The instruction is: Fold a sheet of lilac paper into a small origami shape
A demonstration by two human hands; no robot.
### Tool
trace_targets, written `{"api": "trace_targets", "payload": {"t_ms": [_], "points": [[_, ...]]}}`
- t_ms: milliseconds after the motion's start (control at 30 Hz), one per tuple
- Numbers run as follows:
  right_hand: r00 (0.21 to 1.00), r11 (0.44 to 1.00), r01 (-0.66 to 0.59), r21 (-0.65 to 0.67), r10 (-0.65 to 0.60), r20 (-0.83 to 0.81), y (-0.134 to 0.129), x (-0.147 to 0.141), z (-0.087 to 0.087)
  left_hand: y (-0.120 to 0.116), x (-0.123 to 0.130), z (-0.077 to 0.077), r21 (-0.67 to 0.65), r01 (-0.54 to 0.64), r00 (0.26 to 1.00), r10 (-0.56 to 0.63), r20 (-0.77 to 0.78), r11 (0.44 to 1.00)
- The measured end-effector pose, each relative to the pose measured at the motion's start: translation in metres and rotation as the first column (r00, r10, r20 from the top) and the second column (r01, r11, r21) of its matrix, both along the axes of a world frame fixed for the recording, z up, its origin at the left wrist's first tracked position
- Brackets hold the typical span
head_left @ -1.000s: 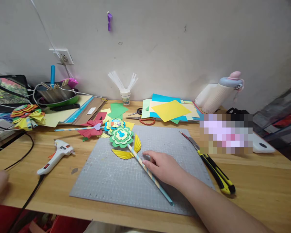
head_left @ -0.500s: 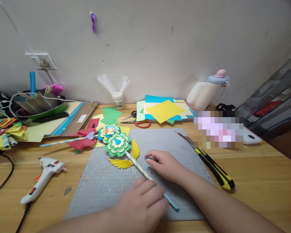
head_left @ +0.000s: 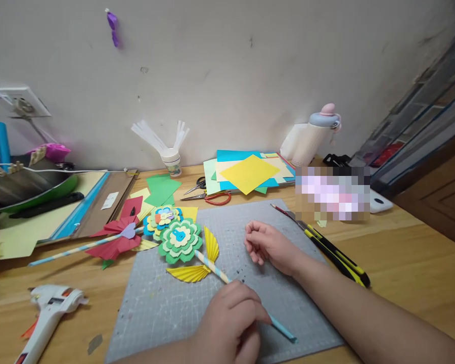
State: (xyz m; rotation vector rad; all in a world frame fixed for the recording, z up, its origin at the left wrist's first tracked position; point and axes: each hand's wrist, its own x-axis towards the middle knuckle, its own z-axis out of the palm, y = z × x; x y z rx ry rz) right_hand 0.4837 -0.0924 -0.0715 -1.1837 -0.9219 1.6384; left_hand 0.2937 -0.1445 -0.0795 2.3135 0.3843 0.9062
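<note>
Left hand (head_left: 233,318): curled down over the lower part of the striped stem (head_left: 213,267); cannot tell, behind the knuckles, whether gripping or merely covering.
Right hand (head_left: 267,247): loosely half-curled, with nothing visible between the fingers; apart from the stem, beyond and to the right of the left hand.
Green paper flower (head_left: 180,235): lies ahead and to the left of both hands, at the far end of the stem.
Stem axis: runs slantwise from the flower, under the left hand, to a blue tip at lower right; nearer to the left hand, with the right hand off to its far side.
Yellow leaves (head_left: 211,245): spread on both sides of the stem, between flower and left hand.
Cutting mat (head_left: 167,313): lies flat on the bench (head_left: 409,263), beneath both hands.
Glue gun (head_left: 43,326): well to the left of the left hand.
Utility knife (head_left: 335,255): to the right of the right hand, beside the forearm.
</note>
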Motion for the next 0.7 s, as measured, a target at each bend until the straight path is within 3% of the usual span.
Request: {"api": "trace_targets", "payload": {"t_ms": [100, 300, 467, 700], "points": [[0.965, 0.984, 0.173, -0.037, -0.177, -0.192, 0.004, 0.004, 0.0, 0.003, -0.002, 0.0, -0.032, 0.01, 1.0, -0.009, 0.028, 0.999], [0.798, 0.9, 0.404, -0.165, -0.435, -0.417, 0.016, 0.013, -0.003, 0.009, -0.003, 0.002, -0.053, -0.001, 0.999, 0.003, 0.044, 0.999], [0.716, 0.845, 0.465, -0.264, -0.534, -0.45, 0.019, 0.015, -0.004, 0.013, -0.005, -0.001, -0.01, 0.014, 0.999, -0.013, 0.048, 1.0], [0.68, 0.822, 0.482, -0.304, -0.57, -0.461, 0.019, 0.014, -0.003, 0.009, -0.004, -0.002, 0.002, 0.033, 0.999, -0.033, 0.039, 0.999]]}}
